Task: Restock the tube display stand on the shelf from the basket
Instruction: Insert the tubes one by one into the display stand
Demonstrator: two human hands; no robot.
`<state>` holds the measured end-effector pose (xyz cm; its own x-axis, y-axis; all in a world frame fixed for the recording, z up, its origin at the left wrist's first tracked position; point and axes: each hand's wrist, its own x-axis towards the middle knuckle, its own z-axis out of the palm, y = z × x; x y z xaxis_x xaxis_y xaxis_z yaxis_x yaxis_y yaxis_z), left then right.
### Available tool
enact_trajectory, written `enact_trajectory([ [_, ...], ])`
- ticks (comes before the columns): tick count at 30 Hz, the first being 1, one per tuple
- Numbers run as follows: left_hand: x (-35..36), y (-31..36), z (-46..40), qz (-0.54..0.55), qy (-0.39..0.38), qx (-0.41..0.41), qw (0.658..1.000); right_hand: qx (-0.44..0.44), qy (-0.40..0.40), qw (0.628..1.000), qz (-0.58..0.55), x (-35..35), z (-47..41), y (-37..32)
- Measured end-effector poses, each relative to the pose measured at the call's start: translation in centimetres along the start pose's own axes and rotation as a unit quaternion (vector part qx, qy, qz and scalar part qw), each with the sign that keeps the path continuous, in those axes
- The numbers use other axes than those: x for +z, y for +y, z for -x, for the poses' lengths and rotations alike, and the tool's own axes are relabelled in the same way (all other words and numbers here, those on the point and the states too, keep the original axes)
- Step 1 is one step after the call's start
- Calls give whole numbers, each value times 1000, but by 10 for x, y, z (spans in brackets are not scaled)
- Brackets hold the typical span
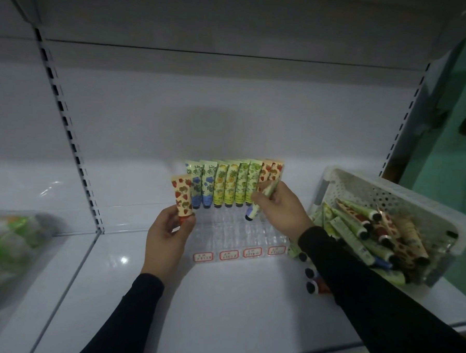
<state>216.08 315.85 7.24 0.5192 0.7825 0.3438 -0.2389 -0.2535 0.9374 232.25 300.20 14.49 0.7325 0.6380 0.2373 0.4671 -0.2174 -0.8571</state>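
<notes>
The left hand (pixel 170 227) grips a strawberry tube (pixel 181 198) standing up, cap down, at the middle of the frame, while the right hand (pixel 277 208) grips a blue-capped tube (pixel 260 204) tilted, cap down-left, over the clear stand (pixel 239 236).

Red strawberry-print tube (pixel 183 199); blue-flower tubes (pixel 202 185); yellow and green fruit-print tubes (pixel 235 184); clear stand (pixel 236 238), red-bordered labels (pixel 228 255); white basket (pixel 392 201).
</notes>
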Motion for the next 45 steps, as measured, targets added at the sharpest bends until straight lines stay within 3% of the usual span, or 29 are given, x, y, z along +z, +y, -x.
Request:
enact_trajectory([
  [6,0,-1,-1,3,1,-4,1000,-23,-32,999,-35,-6,2,-4],
  [14,1,-2,-2,8,12,-4,1000,-42,11,993,-107,-3,-2,-7],
  [24,-2,-14,-7,43,60,-71,995,-84,31,995,-38,38,-10,-27],
  [31,2,-17,-4,140,53,-140,979,-109,33,993,-11,63,-18,-39],
  [45,2,-21,-5,158,42,-139,977,-119,39,992,18,83,-23,-49],
])
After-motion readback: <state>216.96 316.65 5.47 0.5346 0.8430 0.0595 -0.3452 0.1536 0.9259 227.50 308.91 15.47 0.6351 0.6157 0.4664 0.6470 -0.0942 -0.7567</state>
